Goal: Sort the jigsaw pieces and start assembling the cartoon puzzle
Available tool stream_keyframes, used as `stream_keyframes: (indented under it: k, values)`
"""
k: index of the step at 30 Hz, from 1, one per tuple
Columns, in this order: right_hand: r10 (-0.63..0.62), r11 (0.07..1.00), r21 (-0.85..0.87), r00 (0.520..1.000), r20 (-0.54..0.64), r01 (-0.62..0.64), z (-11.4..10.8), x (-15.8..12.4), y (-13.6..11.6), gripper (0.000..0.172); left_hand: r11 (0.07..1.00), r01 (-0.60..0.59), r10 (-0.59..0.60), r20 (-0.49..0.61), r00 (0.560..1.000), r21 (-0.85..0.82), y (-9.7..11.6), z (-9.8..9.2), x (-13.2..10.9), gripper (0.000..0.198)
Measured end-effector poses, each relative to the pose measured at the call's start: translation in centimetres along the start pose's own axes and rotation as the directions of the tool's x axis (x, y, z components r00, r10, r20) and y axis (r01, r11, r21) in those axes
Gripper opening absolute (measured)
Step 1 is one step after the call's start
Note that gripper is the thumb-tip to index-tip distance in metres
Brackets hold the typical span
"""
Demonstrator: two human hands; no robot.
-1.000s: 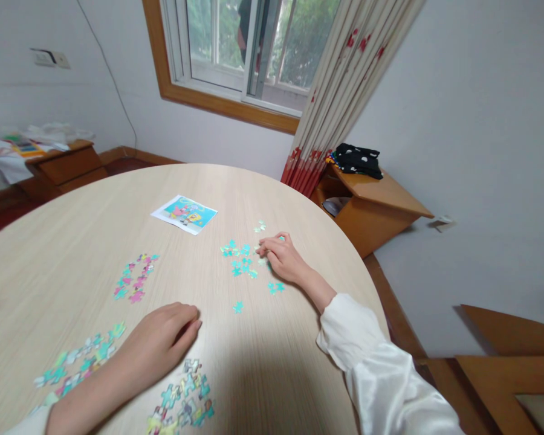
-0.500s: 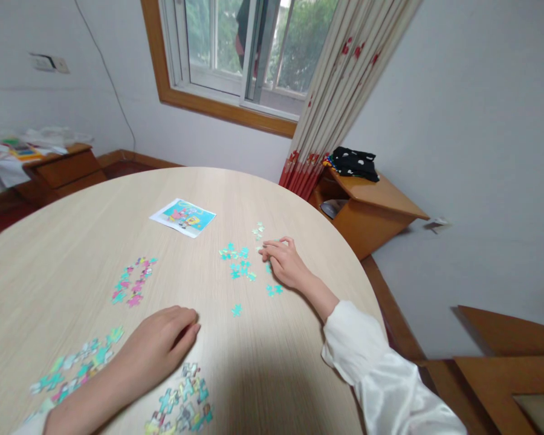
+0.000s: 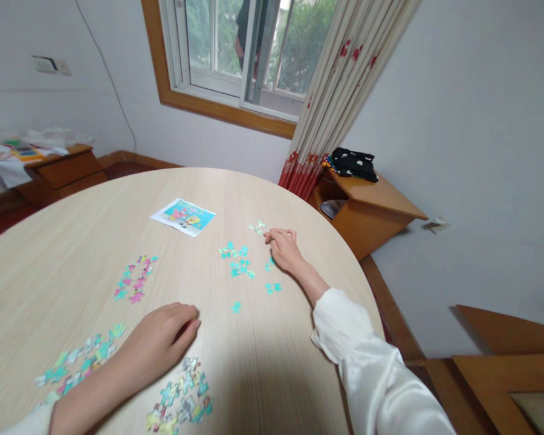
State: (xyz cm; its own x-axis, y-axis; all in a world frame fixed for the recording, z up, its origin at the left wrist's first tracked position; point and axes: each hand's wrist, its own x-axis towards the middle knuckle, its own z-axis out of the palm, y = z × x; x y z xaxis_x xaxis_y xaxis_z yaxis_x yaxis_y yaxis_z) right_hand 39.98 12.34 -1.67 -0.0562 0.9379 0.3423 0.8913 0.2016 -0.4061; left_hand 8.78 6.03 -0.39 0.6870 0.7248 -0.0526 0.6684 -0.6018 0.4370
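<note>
My right hand [image 3: 283, 248] reaches across the round table, its fingers bent and tips pinched together. They are beside a small group of pale green jigsaw pieces [image 3: 257, 227]; whatever is between them is too small to make out. Just left of this hand lie several turquoise jigsaw pieces [image 3: 239, 267], with a few more near its wrist [image 3: 273, 288]. One single turquoise piece [image 3: 236, 307] lies apart, nearer me. My left hand [image 3: 170, 335] rests on the tabletop, loosely closed, with no piece showing in it. Mixed pieces [image 3: 184, 396] lie below it.
A printed cartoon picture [image 3: 185, 216] lies toward the table's [image 3: 217, 187] far side. Pink and turquoise pieces [image 3: 136, 279] form a loose ring at left. More pieces [image 3: 79, 362] spread beside my left forearm. A wooden cabinet [image 3: 367, 205] stands beyond the right edge.
My right hand has moved slightly away from me, up to the pale pieces, which now sit closer together. My left hand stays in place.
</note>
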Motion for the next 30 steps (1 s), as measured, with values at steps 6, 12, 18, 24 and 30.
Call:
stream_keyframes:
  k: [6,12,18,24,30]
  values:
    - [-0.138,0.99,0.022,0.99,-0.007,0.138,-0.1,-0.8,-2.4,0.026,1.0,0.008,-0.009,0.031,0.999,0.016,0.3,-0.3,0.0,0.034]
    - [-0.265,0.962,0.109,0.951,0.158,0.25,0.6,-1.6,-4.3,0.03,1.0,-0.004,0.004,0.021,1.0,0.016,0.3,-0.3,-0.1,0.033]
    - [-0.292,0.954,0.137,0.936,0.199,0.268,0.6,-1.8,-5.0,0.036,1.0,-0.001,0.001,0.025,1.0,0.002,0.2,-0.2,-0.1,0.035]
    - [-0.306,0.949,0.153,0.921,0.241,0.275,0.8,-1.9,-5.3,0.033,1.0,-0.008,0.008,-0.004,1.0,-0.003,0.3,-0.3,-0.1,0.034]
    - [-0.318,0.944,0.152,0.933,0.17,0.294,0.9,-2.0,-5.6,0.031,1.0,-0.012,0.012,-0.011,1.0,-0.017,0.3,-0.3,-0.1,0.033]
